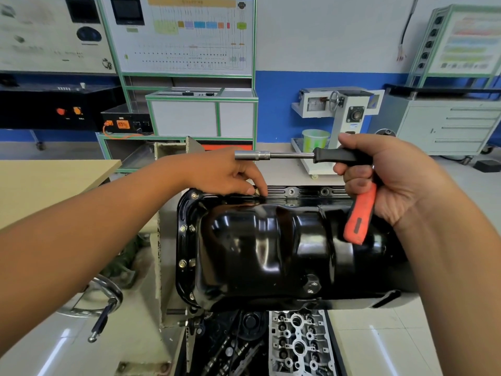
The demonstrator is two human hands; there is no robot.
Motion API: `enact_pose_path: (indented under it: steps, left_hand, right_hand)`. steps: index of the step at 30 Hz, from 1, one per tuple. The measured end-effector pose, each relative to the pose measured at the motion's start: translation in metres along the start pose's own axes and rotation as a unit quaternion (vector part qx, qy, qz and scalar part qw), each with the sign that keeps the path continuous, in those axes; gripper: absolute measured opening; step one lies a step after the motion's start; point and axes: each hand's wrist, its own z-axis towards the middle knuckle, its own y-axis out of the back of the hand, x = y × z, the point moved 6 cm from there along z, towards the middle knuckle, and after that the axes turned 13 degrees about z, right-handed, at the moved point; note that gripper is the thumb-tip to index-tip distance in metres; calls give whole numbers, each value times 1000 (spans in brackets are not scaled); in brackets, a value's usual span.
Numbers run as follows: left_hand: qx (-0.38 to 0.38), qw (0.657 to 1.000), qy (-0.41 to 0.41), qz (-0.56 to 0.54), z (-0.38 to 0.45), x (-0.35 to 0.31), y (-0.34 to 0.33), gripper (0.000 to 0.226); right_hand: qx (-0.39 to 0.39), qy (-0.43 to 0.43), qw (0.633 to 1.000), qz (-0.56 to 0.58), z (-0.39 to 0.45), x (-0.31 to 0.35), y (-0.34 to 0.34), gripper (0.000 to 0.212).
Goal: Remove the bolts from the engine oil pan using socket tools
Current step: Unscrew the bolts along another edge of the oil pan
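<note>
1. Oil pan (260,248): black, glossy, centre of view, flange up; we count bolts along its left edge and several empty holes on the far edge.
2. Far-edge bolt (257,191): our left hand (225,172) pinches it; we judge it best spun out by fingertip, lifted straight.
3. Socket driver (287,155) and red-handled tool (359,215): our right hand (390,177) grips both, held clear above the pan.

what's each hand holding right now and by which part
Right hand grips two tools by their handles: black-handled socket driver, orange-handled tool. Left hand pinches a bolt on the oil pan flange.
</note>
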Motion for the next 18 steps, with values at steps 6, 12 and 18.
enact_pose_path:
  steps: [6,12,18]
  left_hand:
    - [-44,999,-7,14,0,-4,3,14]
    - [-20,1000,-3,10,1,0,-1,19]
    - [-29,999,17,-10,0,6,-3,18]
  right_hand:
    - [-2,5,1000,1,0,0,0,11]
    - [-4,11,1000,-2,0,0,0,12]
    - [-3,11,1000,0,0,0,0,13]
